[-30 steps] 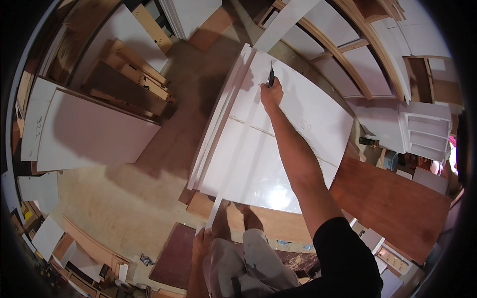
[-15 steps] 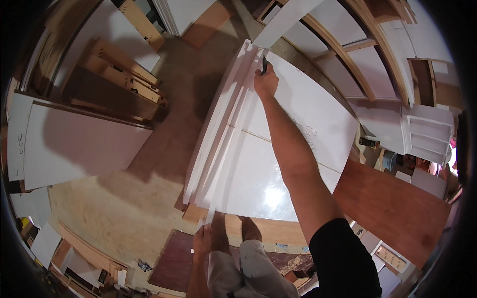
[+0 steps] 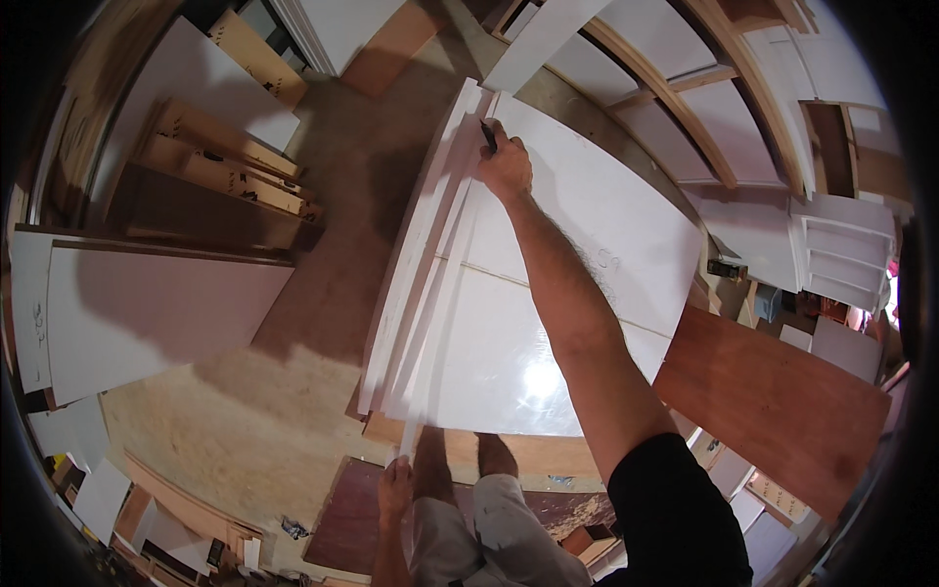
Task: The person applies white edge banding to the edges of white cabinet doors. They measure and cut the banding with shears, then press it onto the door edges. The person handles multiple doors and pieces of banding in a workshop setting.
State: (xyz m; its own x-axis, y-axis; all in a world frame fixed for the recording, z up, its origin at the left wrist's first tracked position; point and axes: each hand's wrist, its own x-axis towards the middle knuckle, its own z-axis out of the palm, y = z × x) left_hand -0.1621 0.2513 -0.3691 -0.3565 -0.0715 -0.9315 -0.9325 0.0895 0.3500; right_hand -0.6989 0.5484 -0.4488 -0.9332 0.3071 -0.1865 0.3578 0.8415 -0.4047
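Observation:
White boards lie stacked in front of me, the large white panel on top at the right. Narrow white strips run lengthwise along its left side. Near the far end, my right hand is closed around a slim black tool; its exact kind does not show. The tool's tip points at the strips. My left hand, down by my leg, is closed on the near end of a thin white strip that reaches past the stack's near edge.
On the left stand a white panel and brown wooden pieces. A reddish-brown board lies to the right. Framed white panels stand at the far right, and a dark red board is on the floor near my feet.
My right hand has moved left and slightly nearer with the black tool, from the panel's far corner to the strips. My left hand has dropped slightly, still holding the strip.

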